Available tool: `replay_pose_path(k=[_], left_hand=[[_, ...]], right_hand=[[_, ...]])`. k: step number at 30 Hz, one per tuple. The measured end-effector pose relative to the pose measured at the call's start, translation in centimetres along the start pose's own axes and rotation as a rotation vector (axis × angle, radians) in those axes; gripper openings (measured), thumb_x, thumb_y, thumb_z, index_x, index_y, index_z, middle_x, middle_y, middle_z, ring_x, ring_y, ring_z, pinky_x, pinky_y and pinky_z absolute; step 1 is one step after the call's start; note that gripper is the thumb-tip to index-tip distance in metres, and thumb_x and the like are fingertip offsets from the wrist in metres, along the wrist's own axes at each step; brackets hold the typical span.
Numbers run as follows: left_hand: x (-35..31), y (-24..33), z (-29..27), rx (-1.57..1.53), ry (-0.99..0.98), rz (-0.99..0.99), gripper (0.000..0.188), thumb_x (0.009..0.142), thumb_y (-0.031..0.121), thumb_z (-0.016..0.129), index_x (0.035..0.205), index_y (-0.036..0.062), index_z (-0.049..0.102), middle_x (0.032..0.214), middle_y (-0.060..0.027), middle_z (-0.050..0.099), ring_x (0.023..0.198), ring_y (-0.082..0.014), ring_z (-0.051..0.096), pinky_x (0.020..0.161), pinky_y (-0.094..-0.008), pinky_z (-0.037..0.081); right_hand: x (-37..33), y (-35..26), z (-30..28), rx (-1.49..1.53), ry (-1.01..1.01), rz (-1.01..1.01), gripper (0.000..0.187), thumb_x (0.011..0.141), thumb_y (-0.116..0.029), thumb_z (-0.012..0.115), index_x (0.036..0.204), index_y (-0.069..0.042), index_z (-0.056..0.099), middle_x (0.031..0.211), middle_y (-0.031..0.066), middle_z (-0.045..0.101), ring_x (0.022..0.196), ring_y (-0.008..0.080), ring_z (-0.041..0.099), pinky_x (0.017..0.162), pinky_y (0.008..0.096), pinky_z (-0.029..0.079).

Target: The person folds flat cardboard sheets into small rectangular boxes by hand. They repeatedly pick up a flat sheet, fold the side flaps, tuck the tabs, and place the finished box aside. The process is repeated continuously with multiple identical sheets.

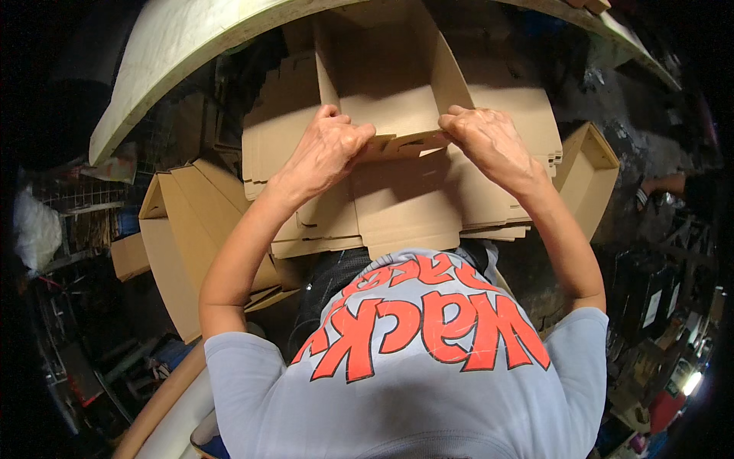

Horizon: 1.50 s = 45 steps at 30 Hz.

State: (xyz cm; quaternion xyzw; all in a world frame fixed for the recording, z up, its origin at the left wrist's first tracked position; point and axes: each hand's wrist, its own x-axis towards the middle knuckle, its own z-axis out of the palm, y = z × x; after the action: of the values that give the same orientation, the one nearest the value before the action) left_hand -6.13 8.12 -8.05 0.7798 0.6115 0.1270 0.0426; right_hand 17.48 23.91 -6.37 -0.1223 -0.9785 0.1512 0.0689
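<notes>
A brown cardboard box (390, 103), partly folded up, lies in front of me with its two side walls standing. My left hand (329, 149) is closed on the near left corner of the box, its fingers curled over the edge. At the near right corner my right hand (485, 139) pinches the cardboard in the same way. Between the hands runs the near wall, with cut tabs and slots along it. Beneath the box is a stack of flat cardboard blanks (317, 229). The fingertips of both hands are partly hidden.
Folded cardboard boxes stand to the left (191, 222) and a cardboard box (589, 172) to the right of the stack. A pale curved board (172, 69) arches across the far side. Long rolls (180, 413) lie at the lower left. At the right edge, another person's hand (661, 186) shows.
</notes>
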Motion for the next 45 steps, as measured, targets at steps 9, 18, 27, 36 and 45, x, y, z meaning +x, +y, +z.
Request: replay_pose_path(k=[9, 18, 27, 36, 45], left_hand=[[-0.1, 0.1, 0.0, -0.093, 0.154, -0.007, 0.013, 0.081, 0.010, 0.068, 0.076, 0.0044, 0.057, 0.061, -0.0131, 0.057, 0.069, -0.0310, 0.061, 0.089, -0.0425, 0.045], [0.0, 0.0, 0.3, -0.086, 0.153, -0.024, 0.013, 0.081, 0.010, 0.070, 0.077, 0.0043, 0.059, 0.061, -0.0114, 0.059, 0.067, -0.0294, 0.062, 0.090, -0.0429, 0.045], [0.1, 0.2, 0.1, -0.105, 0.130, -0.044, 0.013, 0.082, 0.010, 0.070, 0.079, 0.0046, 0.058, 0.062, -0.0115, 0.058, 0.068, -0.0295, 0.061, 0.094, -0.0441, 0.044], [0.2, 0.1, 0.1, -0.114, 0.094, -0.055, 0.013, 0.082, 0.008, 0.069, 0.079, 0.0044, 0.057, 0.062, -0.0125, 0.057, 0.067, -0.0309, 0.061, 0.094, -0.0438, 0.044], [0.1, 0.0, 0.2, -0.100, 0.101, -0.046, 0.013, 0.082, 0.009, 0.069, 0.080, 0.0043, 0.057, 0.061, -0.0124, 0.055, 0.067, -0.0307, 0.060, 0.094, -0.0433, 0.044]], right_hand=[[-9.2, 0.3, -15.5, -0.077, 0.758, 0.276, 0.042, 0.097, -0.026, 0.055, 0.136, -0.011, 0.054, 0.141, 0.0107, 0.053, 0.110, 0.0263, 0.064, 0.094, 0.0347, 0.050], [-21.6, 8.4, -18.5, -0.157, 0.536, 0.666, 0.040, 0.096, -0.025, 0.056, 0.134, -0.010, 0.055, 0.139, 0.0107, 0.054, 0.110, 0.0262, 0.064, 0.094, 0.0351, 0.050], [-20.7, 8.6, -17.7, -0.102, 0.478, 0.664, 0.038, 0.096, -0.023, 0.056, 0.132, -0.009, 0.056, 0.138, 0.0106, 0.055, 0.110, 0.0262, 0.064, 0.094, 0.0354, 0.050], [-20.1, 8.8, -17.9, -0.078, 0.461, 0.656, 0.037, 0.095, -0.022, 0.057, 0.130, -0.009, 0.057, 0.136, 0.0105, 0.056, 0.110, 0.0261, 0.064, 0.094, 0.0357, 0.050], [-19.6, 8.8, -18.3, -0.069, 0.439, 0.636, 0.035, 0.095, -0.020, 0.057, 0.128, -0.008, 0.058, 0.135, 0.0104, 0.057, 0.110, 0.0261, 0.064, 0.095, 0.0360, 0.050]])
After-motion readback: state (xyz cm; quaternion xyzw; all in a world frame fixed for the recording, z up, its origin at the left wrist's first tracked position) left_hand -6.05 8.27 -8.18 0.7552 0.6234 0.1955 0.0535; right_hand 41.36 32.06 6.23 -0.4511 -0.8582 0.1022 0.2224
